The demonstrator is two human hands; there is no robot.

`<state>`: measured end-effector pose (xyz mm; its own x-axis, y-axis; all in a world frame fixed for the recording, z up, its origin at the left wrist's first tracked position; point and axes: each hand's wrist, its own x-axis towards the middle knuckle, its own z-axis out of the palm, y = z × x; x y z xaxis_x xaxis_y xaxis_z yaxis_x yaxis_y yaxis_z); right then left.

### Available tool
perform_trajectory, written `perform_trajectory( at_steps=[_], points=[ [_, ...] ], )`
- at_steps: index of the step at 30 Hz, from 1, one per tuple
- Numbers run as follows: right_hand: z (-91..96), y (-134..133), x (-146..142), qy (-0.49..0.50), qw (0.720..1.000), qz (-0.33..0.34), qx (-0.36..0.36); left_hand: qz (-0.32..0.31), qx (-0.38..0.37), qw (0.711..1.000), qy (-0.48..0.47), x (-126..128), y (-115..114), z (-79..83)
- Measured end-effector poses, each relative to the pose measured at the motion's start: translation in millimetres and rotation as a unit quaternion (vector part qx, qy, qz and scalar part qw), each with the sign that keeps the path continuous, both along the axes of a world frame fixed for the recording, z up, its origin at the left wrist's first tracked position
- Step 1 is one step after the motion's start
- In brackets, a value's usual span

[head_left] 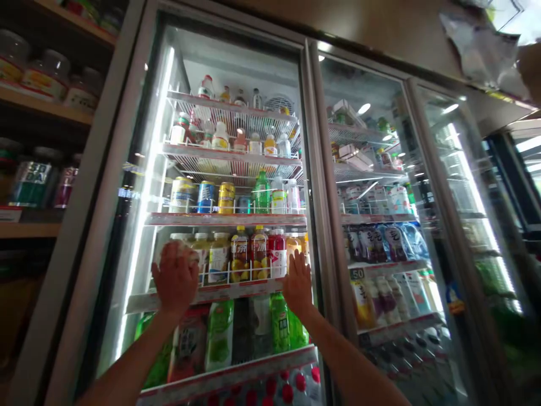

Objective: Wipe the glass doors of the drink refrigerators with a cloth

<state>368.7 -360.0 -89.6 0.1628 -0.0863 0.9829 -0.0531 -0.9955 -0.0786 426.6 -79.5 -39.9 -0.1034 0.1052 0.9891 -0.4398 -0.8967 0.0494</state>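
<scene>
Both of my hands are raised in front of a drinks fridge, whose glass door [236, 62] covers lit shelves. My left hand [177, 279] is held up with fingers stretched, in front of the left end of a shelf of bottles. My right hand [297, 282] is up by the door's right side, fingers stretched and nothing in it. Both palms face the glass and seem to lie against it, though contact is hard to confirm. Between the hands stand dark bottles with yellow caps [240, 254] and a red bottle [277, 254]; cans [226, 197] line the shelf above.
More glass-doored fridge sections [372, 225] with drinks continue to the right, behind metal door frames [325, 169]. At the left stands a wooden shelf [46, 104] with jars and bottles. Red-capped bottles [287, 393] fill the fridge bottom. A plastic bag [482, 51] hangs at the upper right.
</scene>
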Motion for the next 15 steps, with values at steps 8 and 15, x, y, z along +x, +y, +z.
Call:
perform_trajectory(
  at_steps=[8, 15],
  points=[
    [-2.6, -5, -2, 0.016, 1.000, 0.005, -0.011, -0.039, 0.243, 0.969, -0.003, -7, -43, -4.3],
    [50.0, 1, -69, -0.201, 0.971, 0.122, -0.053, -0.015, -0.032, 0.999, -0.005, 10, 41, 17.3]
  ],
)
